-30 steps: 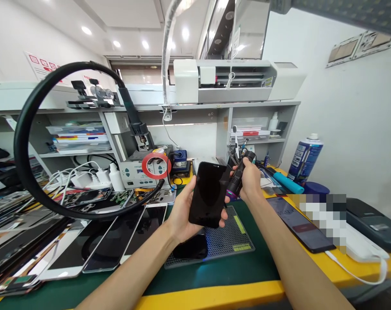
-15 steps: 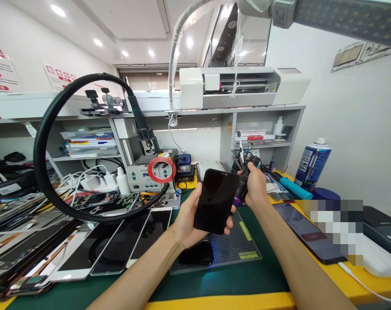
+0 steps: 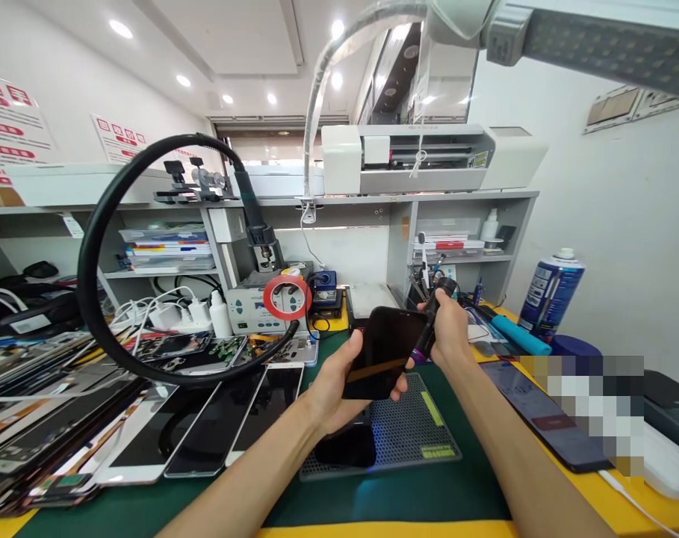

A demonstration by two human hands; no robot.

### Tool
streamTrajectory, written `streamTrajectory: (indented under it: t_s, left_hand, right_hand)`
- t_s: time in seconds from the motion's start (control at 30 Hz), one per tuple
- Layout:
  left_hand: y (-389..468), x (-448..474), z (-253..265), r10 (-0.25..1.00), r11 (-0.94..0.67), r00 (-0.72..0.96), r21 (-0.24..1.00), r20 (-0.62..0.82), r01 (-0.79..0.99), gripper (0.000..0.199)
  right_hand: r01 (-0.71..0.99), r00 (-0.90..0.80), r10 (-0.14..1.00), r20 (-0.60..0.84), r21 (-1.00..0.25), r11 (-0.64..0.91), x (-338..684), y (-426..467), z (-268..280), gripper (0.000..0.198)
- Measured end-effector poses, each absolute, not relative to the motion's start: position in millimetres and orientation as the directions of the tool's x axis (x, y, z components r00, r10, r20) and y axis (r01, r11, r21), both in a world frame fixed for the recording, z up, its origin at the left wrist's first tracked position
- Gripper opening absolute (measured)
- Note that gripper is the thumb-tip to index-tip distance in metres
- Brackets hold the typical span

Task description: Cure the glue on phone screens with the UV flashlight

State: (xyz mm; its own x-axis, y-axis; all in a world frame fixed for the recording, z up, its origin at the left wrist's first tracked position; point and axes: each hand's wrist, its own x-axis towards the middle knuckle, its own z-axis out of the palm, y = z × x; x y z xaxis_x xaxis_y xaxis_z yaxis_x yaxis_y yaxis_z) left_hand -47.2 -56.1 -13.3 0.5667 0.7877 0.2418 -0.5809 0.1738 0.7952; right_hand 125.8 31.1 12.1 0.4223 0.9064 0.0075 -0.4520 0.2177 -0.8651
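Observation:
A black smartphone [image 3: 385, 351] is held tilted in my left hand [image 3: 336, 377], thumb along its left edge and fingers curled round from behind on the right. An orange-brown streak reflects across its dark screen. My right hand [image 3: 450, 325] grips a black flashlight [image 3: 429, 329] with a purple ring near its lower end, close beside the phone's right edge. Bluish light falls below onto a perforated grey mat [image 3: 411, 426]. Another dark phone [image 3: 347, 447] lies on that mat under my left hand.
Several phones and tablets [image 3: 219, 426] line the left of the green work mat [image 3: 317, 501]. A hot-air station [image 3: 255, 306] with a looping black hose [image 3: 87, 299] stands behind. At right are a phone on a cable [image 3: 546, 418], a spray can [image 3: 552, 295] and a turquoise cylinder [image 3: 521, 334].
The held phone has tilted, and an orange-brown reflection now crosses its screen. The flashlight stays close beside it. The whole view has shifted slightly.

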Motion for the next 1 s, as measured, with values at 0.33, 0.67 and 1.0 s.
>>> streamTrajectory:
  t_s: [0.33,0.67,1.0]
  left_hand:
    - [-63,-39,-13,0.8,-0.594,-0.044,0.8,0.598,0.084,0.046]
    - [-58,-37,-11,0.968,-0.235,0.048,0.96,0.245,-0.15,0.054]
    - [-45,-42,-19,0.82,0.457,0.557,0.735,-0.131,-0.5,0.062]
  right_hand:
    - [-0.437,0.451,0.892,-0.022,-0.877,0.2,124,33,16,0.016]
    - [-0.494,0.403,0.915,0.004,-0.841,0.222,129,34,12,0.018]
    - [-0.662,0.326,0.945,0.004,-0.713,0.231,137,25,32,0.029]
